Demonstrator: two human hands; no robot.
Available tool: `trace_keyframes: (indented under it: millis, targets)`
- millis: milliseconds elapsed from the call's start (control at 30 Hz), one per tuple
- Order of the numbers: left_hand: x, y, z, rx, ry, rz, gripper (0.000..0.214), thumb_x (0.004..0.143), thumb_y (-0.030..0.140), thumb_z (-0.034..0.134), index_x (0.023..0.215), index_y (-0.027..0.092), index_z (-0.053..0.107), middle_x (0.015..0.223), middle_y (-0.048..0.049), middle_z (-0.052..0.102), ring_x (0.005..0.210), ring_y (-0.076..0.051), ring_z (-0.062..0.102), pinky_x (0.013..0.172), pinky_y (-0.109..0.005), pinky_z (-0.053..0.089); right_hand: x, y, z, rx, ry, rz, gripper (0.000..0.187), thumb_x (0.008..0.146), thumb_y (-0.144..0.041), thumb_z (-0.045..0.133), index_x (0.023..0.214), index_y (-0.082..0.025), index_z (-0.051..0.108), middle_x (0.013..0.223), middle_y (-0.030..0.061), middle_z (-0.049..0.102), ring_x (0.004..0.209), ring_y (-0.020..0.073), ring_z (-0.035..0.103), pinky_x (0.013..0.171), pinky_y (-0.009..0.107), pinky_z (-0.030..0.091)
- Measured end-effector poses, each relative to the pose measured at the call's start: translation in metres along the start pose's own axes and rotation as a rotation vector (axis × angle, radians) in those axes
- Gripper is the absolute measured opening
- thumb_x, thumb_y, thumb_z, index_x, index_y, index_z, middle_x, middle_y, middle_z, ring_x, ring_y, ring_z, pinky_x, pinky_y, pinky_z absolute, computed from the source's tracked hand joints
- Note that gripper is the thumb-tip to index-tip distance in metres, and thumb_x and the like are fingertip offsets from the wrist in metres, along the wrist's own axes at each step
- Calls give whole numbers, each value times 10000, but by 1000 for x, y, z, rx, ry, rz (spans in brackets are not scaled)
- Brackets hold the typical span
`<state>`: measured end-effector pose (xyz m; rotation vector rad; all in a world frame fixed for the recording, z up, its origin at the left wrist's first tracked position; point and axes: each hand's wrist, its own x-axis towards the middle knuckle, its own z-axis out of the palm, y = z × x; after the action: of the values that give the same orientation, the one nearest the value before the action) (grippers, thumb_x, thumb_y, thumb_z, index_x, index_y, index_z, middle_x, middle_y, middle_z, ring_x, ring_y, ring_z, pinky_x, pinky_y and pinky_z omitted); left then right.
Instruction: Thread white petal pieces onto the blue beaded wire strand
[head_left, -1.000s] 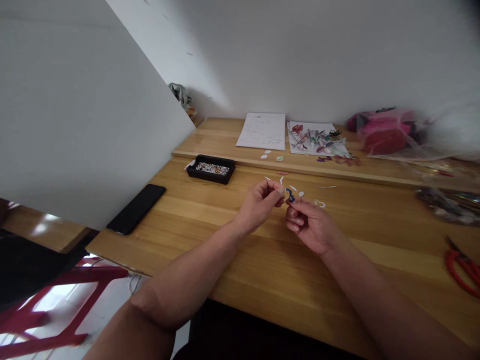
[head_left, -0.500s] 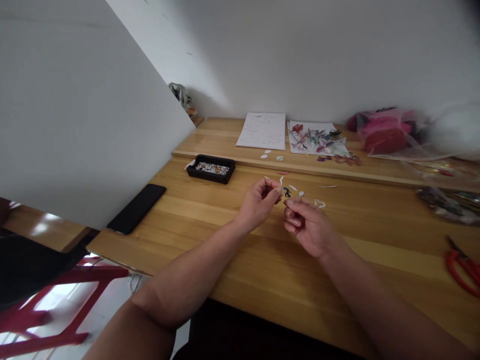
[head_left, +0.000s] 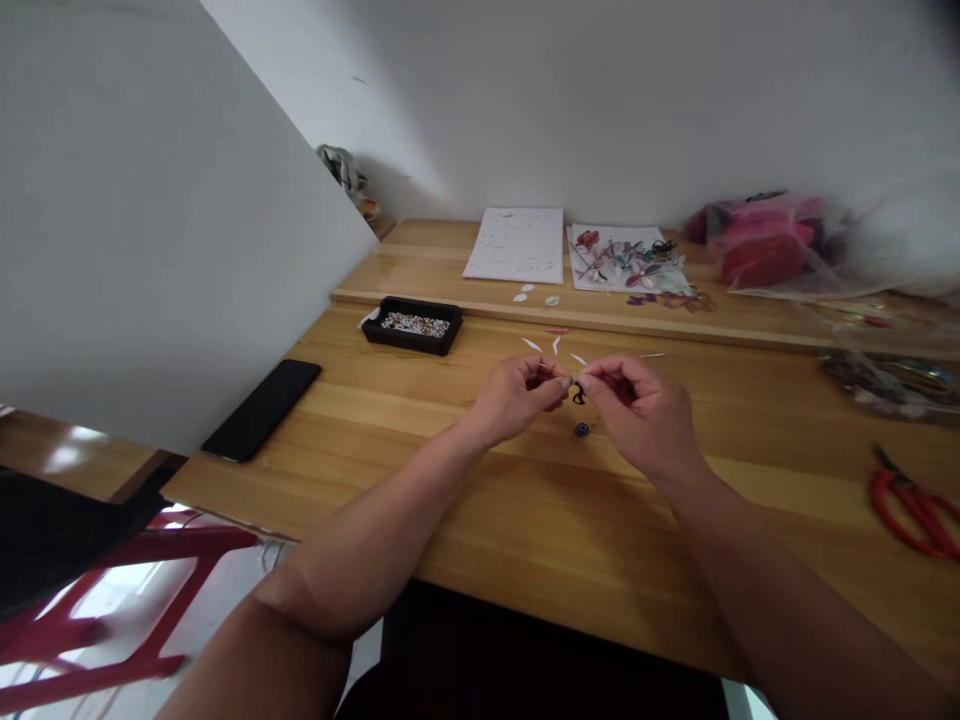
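Note:
My left hand point(head_left: 523, 400) is closed in a pinch, thumb against index finger. Whatever lies in that pinch is too small to make out. Close beside it, my right hand point(head_left: 641, 410) is also pinched, fingertips almost meeting the left ones. A small dark blue curled piece point(head_left: 579, 394) shows right at the right fingertips. Below it is a small round dark coil-like piece point(head_left: 582, 430), with a thin golden thread or wire running up toward the right hand. White slender leaf-shaped pieces point(head_left: 532, 345) and a pink one point(head_left: 557, 331) lie on the table just beyond the fingers.
A black tray point(head_left: 448, 345) of small beads stands left of the hands, near a black phone point(head_left: 262, 410). Red-handled cutters point(head_left: 911, 510) lie at right. White sheets point(head_left: 517, 245), coloured flower-like pieces point(head_left: 637, 265) and plastic bags point(head_left: 772, 245) rest on the raised back ledge.
The hands have come together, fingertips nearly touching. The dark blue curled piece has gone from the table to the fingertips, and the round piece now shows below. The view has shifted slightly.

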<state>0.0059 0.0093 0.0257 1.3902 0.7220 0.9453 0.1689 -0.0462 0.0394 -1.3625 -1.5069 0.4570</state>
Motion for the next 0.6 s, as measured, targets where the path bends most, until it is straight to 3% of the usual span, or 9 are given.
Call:
trace_keyframes:
  millis: [267, 600]
  targets:
    - [-1, 2, -1, -20, -41, -30, 205, 828, 322, 712, 808, 143, 613, 673, 8, 597, 591, -75, 523, 608, -243, 439, 5, 5, 0, 122, -60, 143, 135, 858, -357, 707, 801, -238, 679, 674, -8, 594, 602, 138, 472, 582, 306, 368]
    - [1, -3, -7, 86, -70, -113, 175, 818, 290, 701, 818, 139, 614, 654, 6, 616, 579, -79, 536, 584, -230, 410, 12, 1, -16, -104, -256, 105, 151, 866, -364, 663, 818, -223, 688, 546, -60, 381, 517, 115, 331, 510, 289, 258]
